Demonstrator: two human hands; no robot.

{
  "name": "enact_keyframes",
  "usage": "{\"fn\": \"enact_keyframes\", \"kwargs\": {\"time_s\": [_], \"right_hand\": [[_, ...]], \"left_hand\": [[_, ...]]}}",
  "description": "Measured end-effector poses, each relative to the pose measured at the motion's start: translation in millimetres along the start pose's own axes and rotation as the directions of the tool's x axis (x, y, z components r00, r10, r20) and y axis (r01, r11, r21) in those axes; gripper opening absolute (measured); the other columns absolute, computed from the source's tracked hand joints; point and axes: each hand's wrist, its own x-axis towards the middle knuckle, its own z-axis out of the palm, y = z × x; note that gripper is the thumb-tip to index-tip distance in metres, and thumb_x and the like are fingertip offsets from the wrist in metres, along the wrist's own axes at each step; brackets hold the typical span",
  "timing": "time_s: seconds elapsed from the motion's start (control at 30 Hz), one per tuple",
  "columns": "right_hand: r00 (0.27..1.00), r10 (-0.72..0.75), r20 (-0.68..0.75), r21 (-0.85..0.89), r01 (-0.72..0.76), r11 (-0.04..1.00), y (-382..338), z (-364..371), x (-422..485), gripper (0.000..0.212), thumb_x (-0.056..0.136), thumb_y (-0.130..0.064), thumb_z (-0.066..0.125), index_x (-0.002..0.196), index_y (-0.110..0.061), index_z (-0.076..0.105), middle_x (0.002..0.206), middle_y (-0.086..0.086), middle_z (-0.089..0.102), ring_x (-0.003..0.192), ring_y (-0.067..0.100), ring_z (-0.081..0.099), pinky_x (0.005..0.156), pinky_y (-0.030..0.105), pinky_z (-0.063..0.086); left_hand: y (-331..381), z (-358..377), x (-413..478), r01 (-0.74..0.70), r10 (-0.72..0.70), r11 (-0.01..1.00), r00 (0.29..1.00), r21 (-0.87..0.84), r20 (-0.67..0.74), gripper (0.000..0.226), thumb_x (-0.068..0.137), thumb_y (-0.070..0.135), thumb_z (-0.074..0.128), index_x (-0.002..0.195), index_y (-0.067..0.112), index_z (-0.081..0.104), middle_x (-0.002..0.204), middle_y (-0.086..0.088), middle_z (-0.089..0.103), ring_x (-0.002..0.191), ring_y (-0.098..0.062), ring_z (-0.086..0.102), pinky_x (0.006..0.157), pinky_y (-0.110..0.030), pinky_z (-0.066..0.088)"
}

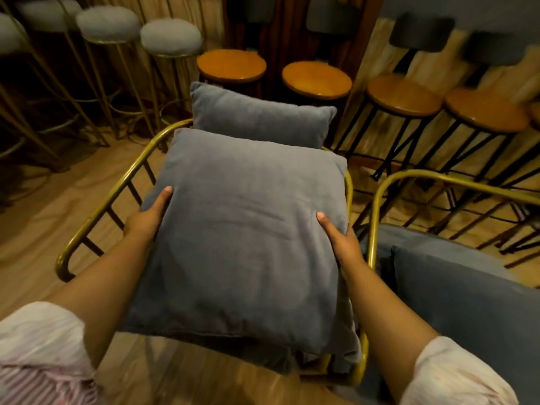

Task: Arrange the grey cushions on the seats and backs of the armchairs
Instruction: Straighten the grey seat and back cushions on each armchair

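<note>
Head view: both hands clamped on a large grey cushion [245, 238], left hand [149, 217] on its left edge, right hand [342, 242] on its right edge, thumbs laid on top and the remaining fingers tucked out of sight underneath, presumably curled against the underside. Held flat over the seat of a gold-framed armchair [96, 206], far edge reaching toward a second grey cushion [260, 118] propped upright against the chair back. Hard to tell whether the held cushion already rests on the seat or hangs just above it; near edge hides the seat below.

Likely light and very soft: velvety cover, plump filling, faint dents and creases under the thumbs. No rigid edge anywhere, so prone to sagging in the middle if lifted by one corner. Best taken as now, at the mid-sides with both hands, or pinched at two corners for fluffing. Nap of the fabric gives decent grip, nothing fragile, no harm in a drop.

To the right, another armchair [377, 217] with grey cushions [455, 299] already in it. Behind, wooden stools [230, 65] and fluffy-topped bar stools [171, 36].

No brand, label, tag or legible writing visible on cushions, frames or stools.
</note>
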Motion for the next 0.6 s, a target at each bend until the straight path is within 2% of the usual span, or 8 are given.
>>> {"fn": "enact_keyframes", "kwargs": {"time_s": [0.07, 0.27, 0.37, 0.43, 0.53, 0.6], "right_hand": [[0.999, -0.032, 0.004, 0.022, 0.032, 0.999, -20.0, -20.4, -14.2, 0.104, 0.051, -0.062, 0.08, 0.139, -0.022, 0.043, 0.139, 0.002, 0.053, 0.121, 0.026, 0.055, 0.101, 0.043, 0.046], [0.994, -0.082, -0.077, 0.079, 0.088, 0.993, -45.1, -140.2, -48.4, 0.08, 0.068, -0.048, 0.077, 0.137, -0.022, 0.045, 0.135, 0.002, 0.055, 0.117, 0.025, 0.056, 0.096, 0.043, 0.048], [0.985, -0.09, -0.145, 0.093, 0.104, 0.99, -40.8, -224.9, -65.9, 0.09, 0.06, -0.054, 0.08, 0.137, -0.022, 0.045, 0.135, 0.003, 0.056, 0.114, 0.027, 0.058, 0.093, 0.044, 0.05], [0.981, -0.094, -0.172, 0.093, 0.111, 0.989, -36.8, -279.2, -76.9, 0.104, 0.049, -0.062, 0.081, 0.137, -0.021, 0.046, 0.136, 0.004, 0.056, 0.115, 0.028, 0.058, 0.089, 0.041, 0.05], [0.966, -0.108, -0.234, 0.091, 0.132, 0.987, -30.7, -369.8, -91.9, 0.09, 0.063, -0.054, 0.079, 0.138, -0.019, 0.043, 0.138, 0.005, 0.054, 0.12, 0.029, 0.055, 0.092, 0.039, 0.047], [0.954, -0.104, -0.28, 0.075, 0.13, 0.989, -24.7, -423.5, -95.3, 0.087, 0.065, -0.053, 0.078, 0.138, -0.019, 0.045, 0.138, 0.005, 0.055, 0.121, 0.028, 0.055, 0.097, 0.04, 0.047]], "left_hand": [[14.1, 1.9, -26.8, -0.033, 0.033, 0.999, 0.999, -0.011, 0.016, 0.118, 0.051, 0.086, 0.055, 0.145, 0.018, 0.035, 0.15, -0.015, 0.04, 0.133, -0.04, 0.041, 0.109, -0.051, 0.035], [30.3, 52.9, -133.4, -0.229, 0.235, 0.971, 0.965, -0.061, 0.115, 0.1, 0.065, 0.08, 0.054, 0.144, 0.02, 0.04, 0.151, -0.015, 0.038, 0.138, -0.037, 0.037, 0.114, -0.047, 0.03], [20.5, 103.7, -188.2, -0.328, 0.328, 0.944, 0.921, -0.038, 0.21, 0.103, 0.063, 0.087, 0.046, 0.14, 0.018, 0.047, 0.147, -0.017, 0.045, 0.135, -0.038, 0.041, 0.112, -0.049, 0.033], [10.8, 137.1, -227.0, -0.315, 0.318, 0.948, 0.92, -0.052, 0.228, 0.1, 0.066, 0.081, 0.05, 0.14, 0.014, 0.046, 0.146, -0.017, 0.046, 0.132, -0.04, 0.043, 0.109, -0.05, 0.036], [-8.7, 194.5, -295.7, -0.237, 0.268, 0.962, 0.917, -0.137, 0.295, 0.117, 0.047, 0.086, 0.058, 0.139, 0.015, 0.047, 0.144, -0.013, 0.049, 0.126, -0.039, 0.049, 0.106, -0.053, 0.04], [-17.5, 230.6, -335.9, -0.218, 0.27, 0.959, 0.902, -0.182, 0.338, 0.112, 0.051, 0.082, 0.061, 0.14, 0.015, 0.046, 0.144, -0.014, 0.049, 0.125, -0.039, 0.05, 0.105, -0.053, 0.041]]}}
